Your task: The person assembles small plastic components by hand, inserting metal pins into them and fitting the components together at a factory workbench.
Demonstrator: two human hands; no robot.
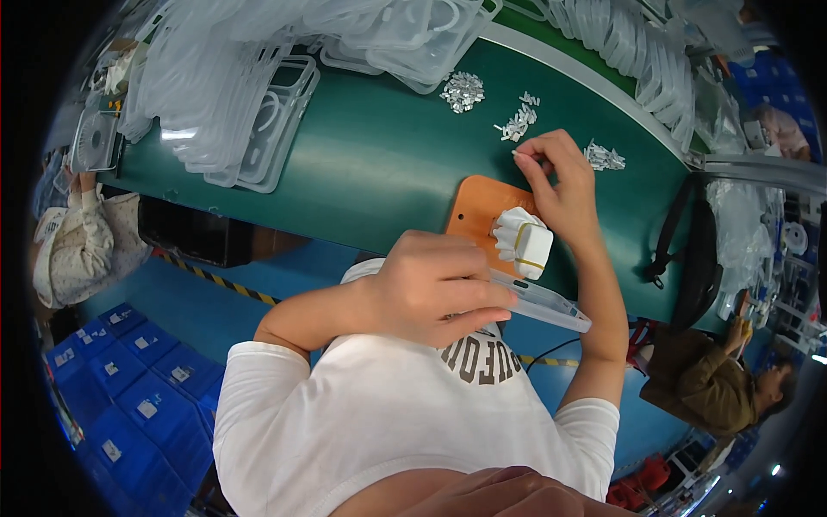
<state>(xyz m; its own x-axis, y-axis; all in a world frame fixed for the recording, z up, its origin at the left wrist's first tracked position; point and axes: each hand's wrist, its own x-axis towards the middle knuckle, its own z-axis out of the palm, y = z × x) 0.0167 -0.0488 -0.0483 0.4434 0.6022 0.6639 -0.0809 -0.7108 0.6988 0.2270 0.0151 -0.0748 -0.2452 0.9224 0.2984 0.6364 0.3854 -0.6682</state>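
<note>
My left hand [441, 289] is closed with its fingers on one end of a clear phone case [551, 312], at the table's near edge in front of my chest. My right hand [564, 183] reaches over the table, thumb and fingertips pinched on a tiny pale piece [516, 153]. Just beyond its fingertips lies a small pile of silvery-white pieces [519, 125]. Between my hands sits an orange board [474, 205]. On it rests a white cloth-wrapped block [532, 250] with a yellow band around it.
More small silvery pieces lie in a heap [463, 91] and a pile [605, 157]. Stacked clear cases [202, 95] cover the table's left. A black strapped bag [696, 258] hangs at the right edge. Blue bins [146, 396] stand lower left; other people sit on both sides.
</note>
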